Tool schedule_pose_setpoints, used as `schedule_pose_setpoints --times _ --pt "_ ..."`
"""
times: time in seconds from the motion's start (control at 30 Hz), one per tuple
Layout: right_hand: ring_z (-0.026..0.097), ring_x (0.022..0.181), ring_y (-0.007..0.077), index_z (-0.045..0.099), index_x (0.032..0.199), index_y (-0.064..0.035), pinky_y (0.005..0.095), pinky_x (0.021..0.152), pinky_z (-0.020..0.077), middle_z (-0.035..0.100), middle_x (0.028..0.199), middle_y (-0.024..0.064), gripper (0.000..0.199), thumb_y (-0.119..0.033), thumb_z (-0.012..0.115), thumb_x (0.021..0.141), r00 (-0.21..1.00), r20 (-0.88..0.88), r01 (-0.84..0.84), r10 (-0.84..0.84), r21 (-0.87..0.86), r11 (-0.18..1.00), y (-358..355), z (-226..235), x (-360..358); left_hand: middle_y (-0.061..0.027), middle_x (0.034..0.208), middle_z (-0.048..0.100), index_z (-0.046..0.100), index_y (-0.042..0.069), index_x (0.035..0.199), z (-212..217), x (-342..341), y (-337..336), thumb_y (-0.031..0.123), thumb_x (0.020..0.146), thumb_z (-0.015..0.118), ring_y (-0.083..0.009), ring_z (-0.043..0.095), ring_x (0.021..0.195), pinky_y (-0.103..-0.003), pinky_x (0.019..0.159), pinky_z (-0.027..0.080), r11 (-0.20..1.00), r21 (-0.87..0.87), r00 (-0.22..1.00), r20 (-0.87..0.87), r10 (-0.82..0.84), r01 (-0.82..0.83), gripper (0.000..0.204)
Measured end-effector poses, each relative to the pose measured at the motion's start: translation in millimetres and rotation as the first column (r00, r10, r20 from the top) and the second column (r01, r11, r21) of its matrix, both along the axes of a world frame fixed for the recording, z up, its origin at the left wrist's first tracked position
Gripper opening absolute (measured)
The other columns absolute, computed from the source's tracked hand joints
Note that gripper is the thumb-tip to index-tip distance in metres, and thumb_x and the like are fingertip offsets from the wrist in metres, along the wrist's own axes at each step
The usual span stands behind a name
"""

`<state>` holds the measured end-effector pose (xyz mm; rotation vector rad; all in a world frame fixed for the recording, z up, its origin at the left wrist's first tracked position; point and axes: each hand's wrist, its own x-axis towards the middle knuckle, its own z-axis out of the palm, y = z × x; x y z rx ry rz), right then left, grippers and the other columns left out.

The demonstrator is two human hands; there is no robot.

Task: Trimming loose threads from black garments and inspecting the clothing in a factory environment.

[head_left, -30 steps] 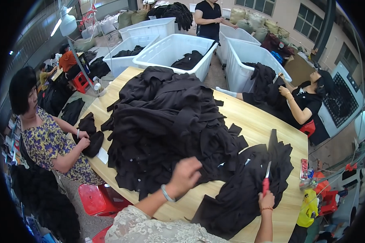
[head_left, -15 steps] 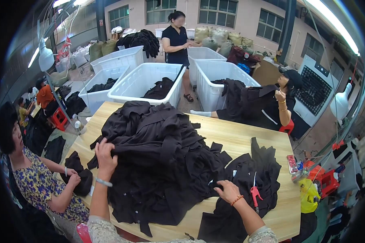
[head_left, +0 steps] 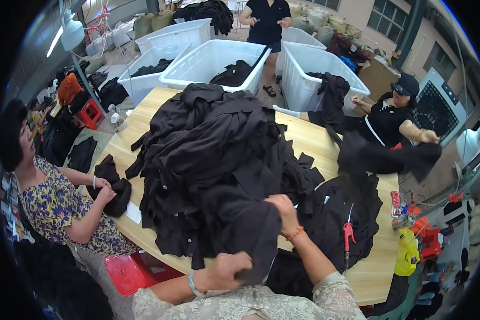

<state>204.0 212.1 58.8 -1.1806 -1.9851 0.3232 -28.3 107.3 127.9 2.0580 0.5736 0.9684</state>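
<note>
A big heap of black garments with small buttons covers the middle of the wooden table. Near the table's front edge, my left hand is closed on the lower end of a black garment. My right hand grips the same cloth higher up, fingers curled at its edge. Between the two hands the fabric is stretched and slightly blurred. To the right lies a flatter pile of black garments, with a red-handled air blow gun on top.
Beside the left edge, a seated person rests their hands near a small black cloth. At right, another person swings a black garment. White bins stand beyond the table. A red stool is at the near left.
My left hand has come from the heap's left side to the near edge, now holding cloth. My right hand moved up and left onto the garment. The person at right now flings a garment.
</note>
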Motion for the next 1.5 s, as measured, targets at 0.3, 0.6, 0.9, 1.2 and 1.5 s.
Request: schedule_pose_setpoints --times 0.3,0.6,0.9,1.2,1.5 --pt "0.063 0.072 0.0265 0.061 0.089 -0.0011 0.0292 0.066 0.0496 0.060 0.078 0.0104 0.031 -0.007 0.077 0.063 0.994 -0.099 -0.060 0.041 -0.205 0.977 -90.5 107.7 51.4 -0.0104 0.081 0.065 0.066 0.006 0.086 -34.7 -82.8 25.7 -0.002 0.059 0.066 -0.0315 0.063 0.082 -0.036 0.070 0.050 0.879 0.101 0.786 -0.410 0.463 -0.466 0.028" --pt "0.061 0.071 0.0259 0.067 0.084 -0.0017 0.0337 0.067 0.0472 0.064 0.075 0.0110 0.027 -0.028 0.070 0.080 0.954 0.060 0.280 -0.293 -0.524 0.804 -35.2 25.4 83.1 -0.0066 0.084 0.065 0.062 -0.002 0.094 -34.1 -104.4 128.3 0.008 0.078 0.069 -0.0140 0.061 0.080 -0.027 0.075 0.048 0.774 -0.216 0.803 -0.126 0.583 -0.595 0.020" --pt "0.064 0.073 0.0205 0.061 0.112 -0.0073 0.0299 0.070 0.0519 0.060 0.113 0.0092 0.032 -0.008 0.066 0.081 0.981 -0.157 0.041 -0.115 -0.410 0.911 -45.6 -15.2 -0.1 -0.0107 0.082 0.061 0.061 -0.001 0.087 -63.8 -47.0 81.9 -0.004 0.077 0.063 -0.0229 0.060 0.072 -0.028 0.065 0.047 0.828 -0.055 0.823 -0.163 0.544 -0.558 0.011" --pt "0.065 0.084 0.0232 0.062 0.112 -0.0075 0.0309 0.072 0.0530 0.060 0.115 0.0113 0.031 -0.014 0.066 0.082 0.962 -0.104 -0.270 0.253 -0.514 0.814 -60.9 -37.7 -53.2 -0.0175 0.122 0.058 0.066 0.003 0.088 -131.9 -7.3 -17.0 -0.001 0.071 0.068 -0.0338 0.053 0.116 -0.038 0.095 0.045 0.944 -0.154 0.919 -0.317 0.234 -0.293 0.017" --pt "0.065 0.080 0.0280 0.063 0.108 0.0017 0.0335 0.074 0.0517 0.066 0.081 0.0126 0.031 -0.001 0.062 0.076 0.982 -0.100 -0.181 0.159 -0.723 0.667 -86.6 -99.7 -48.0 -0.0216 0.132 0.046 0.065 0.006 0.099 -157.0 -10.9 -35.7 0.005 0.072 0.071 -0.0426 0.040 0.126 -0.046 0.103 0.036 0.941 -0.079 0.893 -0.348 0.285 -0.330 0.027"
